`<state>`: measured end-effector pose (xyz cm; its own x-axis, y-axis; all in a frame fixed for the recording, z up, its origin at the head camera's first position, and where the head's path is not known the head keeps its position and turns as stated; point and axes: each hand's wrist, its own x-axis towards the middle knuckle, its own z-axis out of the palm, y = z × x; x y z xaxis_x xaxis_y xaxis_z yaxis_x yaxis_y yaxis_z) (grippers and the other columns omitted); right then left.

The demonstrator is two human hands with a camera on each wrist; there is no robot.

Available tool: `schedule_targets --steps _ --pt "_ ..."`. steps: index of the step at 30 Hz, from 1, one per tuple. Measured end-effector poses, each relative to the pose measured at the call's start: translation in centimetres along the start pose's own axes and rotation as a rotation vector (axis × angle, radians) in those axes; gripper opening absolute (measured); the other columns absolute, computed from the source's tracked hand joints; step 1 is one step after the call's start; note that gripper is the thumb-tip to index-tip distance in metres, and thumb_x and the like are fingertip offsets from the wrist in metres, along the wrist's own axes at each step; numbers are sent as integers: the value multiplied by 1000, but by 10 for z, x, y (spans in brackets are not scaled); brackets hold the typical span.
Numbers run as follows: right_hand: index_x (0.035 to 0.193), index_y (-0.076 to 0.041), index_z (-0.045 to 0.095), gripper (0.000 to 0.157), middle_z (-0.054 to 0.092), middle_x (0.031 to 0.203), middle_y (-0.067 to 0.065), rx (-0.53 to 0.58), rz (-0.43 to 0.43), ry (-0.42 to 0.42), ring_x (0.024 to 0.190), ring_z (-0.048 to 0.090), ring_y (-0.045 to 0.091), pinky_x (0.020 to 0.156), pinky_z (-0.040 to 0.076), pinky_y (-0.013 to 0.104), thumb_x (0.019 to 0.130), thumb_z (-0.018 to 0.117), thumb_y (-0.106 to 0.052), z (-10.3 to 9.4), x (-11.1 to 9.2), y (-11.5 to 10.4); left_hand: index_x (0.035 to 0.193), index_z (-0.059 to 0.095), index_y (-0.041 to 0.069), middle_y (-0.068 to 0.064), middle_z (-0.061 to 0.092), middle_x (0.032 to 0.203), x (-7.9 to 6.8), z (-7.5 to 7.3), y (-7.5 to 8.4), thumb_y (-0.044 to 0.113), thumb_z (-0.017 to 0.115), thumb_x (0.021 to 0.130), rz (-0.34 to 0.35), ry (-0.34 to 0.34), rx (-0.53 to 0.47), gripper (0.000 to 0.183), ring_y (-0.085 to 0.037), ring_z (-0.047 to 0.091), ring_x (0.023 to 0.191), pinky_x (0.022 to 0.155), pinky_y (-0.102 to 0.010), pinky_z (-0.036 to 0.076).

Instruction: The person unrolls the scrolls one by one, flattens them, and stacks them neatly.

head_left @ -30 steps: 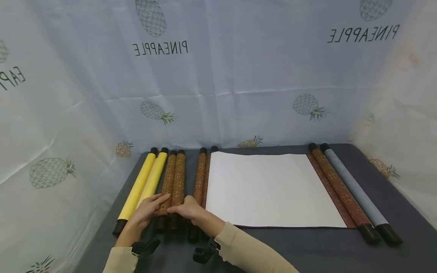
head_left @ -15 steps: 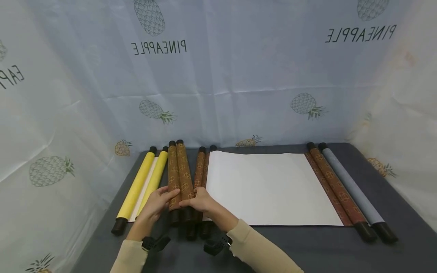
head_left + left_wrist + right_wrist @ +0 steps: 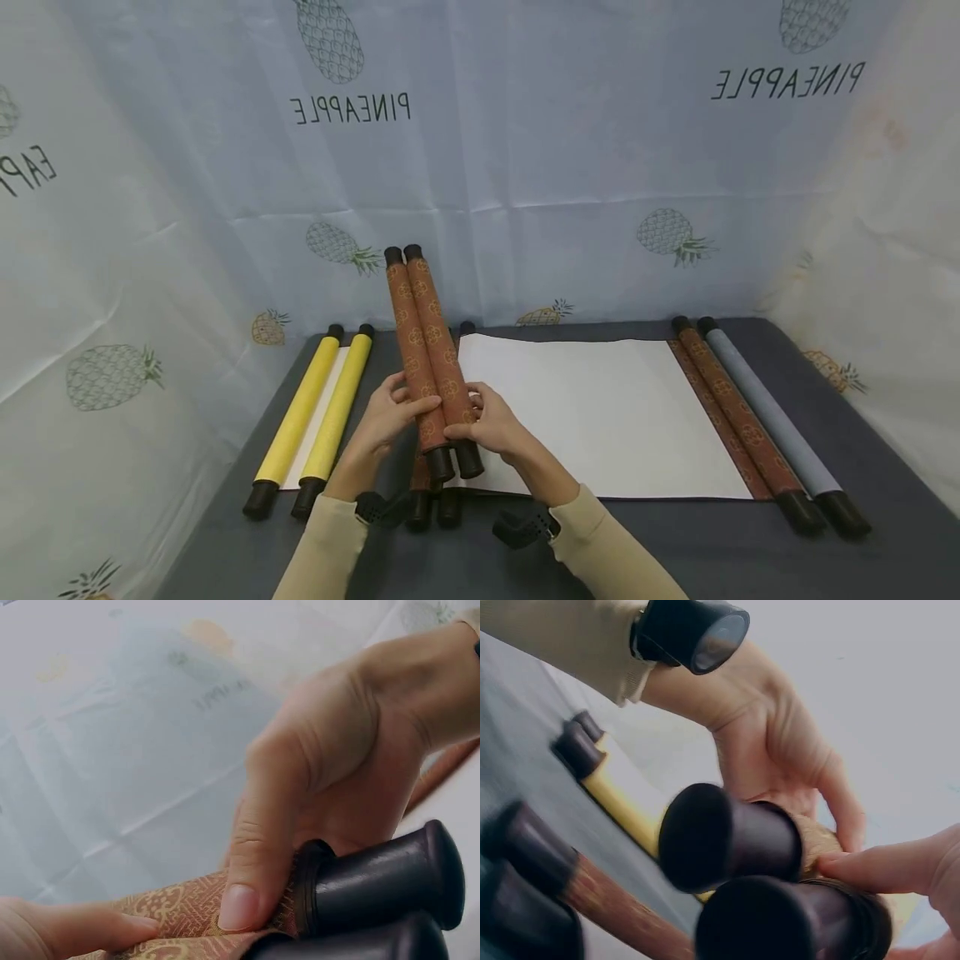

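Both hands hold a brown patterned scroll (image 3: 411,337), its two rollers side by side and tilted, raised over the table with the far ends up against the curtain. My left hand (image 3: 384,423) grips the left roller low down, thumb across the front. On the other side, my right hand (image 3: 497,427) grips the right roller near its lower end, thumb on the cloth. In the left wrist view the right thumb presses the fabric beside a black end knob (image 3: 375,877). The right wrist view shows both lower knobs (image 3: 757,840) close up.
A yellow scroll (image 3: 300,408), slightly parted, lies at the left of the dark table (image 3: 637,550). Behind the hands, another brown scroll spreads its white sheet (image 3: 592,408) across the middle. A grey roller (image 3: 776,408) lies at the right. A pineapple-print curtain (image 3: 525,167) encloses the table.
Both hands have lifted the brown scroll off the table and carried it to the right, raising its far end. The yellow scroll's right roller has shifted slightly right, baring pale paper.
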<state>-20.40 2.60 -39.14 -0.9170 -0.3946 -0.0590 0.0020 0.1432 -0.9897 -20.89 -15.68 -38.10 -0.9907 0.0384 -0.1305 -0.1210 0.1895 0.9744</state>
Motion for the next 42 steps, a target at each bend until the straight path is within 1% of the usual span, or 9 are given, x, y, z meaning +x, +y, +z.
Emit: schedule_targets --steps 4,9,16,20,23,26,30,36,42 --pt "151 0 20 89 50 133 31 -40 -50 13 119 56 43 89 54 45 80 73 -4 -19 -7 -5 152 21 7 -26 51 140 5 17 12 13 67 88 29 -43 -38 79 -37 54 127 98 -44 51" --pt "154 -6 13 95 44 137 29 -66 -39 38 122 53 44 88 54 46 80 72 1 -39 -13 -10 153 20 9 -25 49 142 11 40 23 9 66 88 52 -74 -81 80 -40 53 127 99 -46 50" --pt "152 -2 7 90 40 137 33 -56 32 103 116 56 47 83 56 45 81 61 11 -54 -19 -14 152 25 11 -26 55 132 21 73 27 2 68 85 78 -68 -145 80 -38 57 120 101 -48 48" --pt "150 0 10 90 42 133 34 -32 93 182 113 58 46 77 57 44 74 57 15 -59 -17 -9 151 28 12 -24 59 127 26 90 26 2 70 84 61 -63 -157 79 -35 60 115 99 -46 49" --pt "148 1 16 87 45 128 32 -34 136 250 111 58 44 79 54 43 72 57 13 -64 -17 -5 151 29 11 -24 59 128 29 100 22 2 70 83 51 -75 -157 79 -34 61 114 96 -44 50" --pt "145 2 24 77 47 123 30 -66 155 292 108 58 40 81 52 44 78 61 5 -69 -19 -3 151 29 11 -25 57 130 29 106 20 2 70 83 48 -100 -151 79 -35 61 114 92 -41 52" --pt "141 6 31 70 47 118 28 -102 153 295 103 56 36 80 52 43 82 66 -4 -74 -21 -1 151 30 12 -24 56 131 28 107 18 3 69 84 53 -111 -135 78 -32 61 113 87 -38 54" --pt "142 6 31 71 47 116 28 -66 161 312 101 57 35 79 53 42 79 64 2 -73 -19 2 152 28 11 -24 56 131 28 107 14 3 69 85 64 -116 -119 79 -31 61 113 89 -38 53" --pt "143 6 27 72 46 121 29 -22 167 341 103 56 35 80 51 43 78 56 5 -73 -17 3 154 20 9 -26 52 135 28 109 15 3 65 87 79 -138 -116 81 -37 55 124 100 -48 48"
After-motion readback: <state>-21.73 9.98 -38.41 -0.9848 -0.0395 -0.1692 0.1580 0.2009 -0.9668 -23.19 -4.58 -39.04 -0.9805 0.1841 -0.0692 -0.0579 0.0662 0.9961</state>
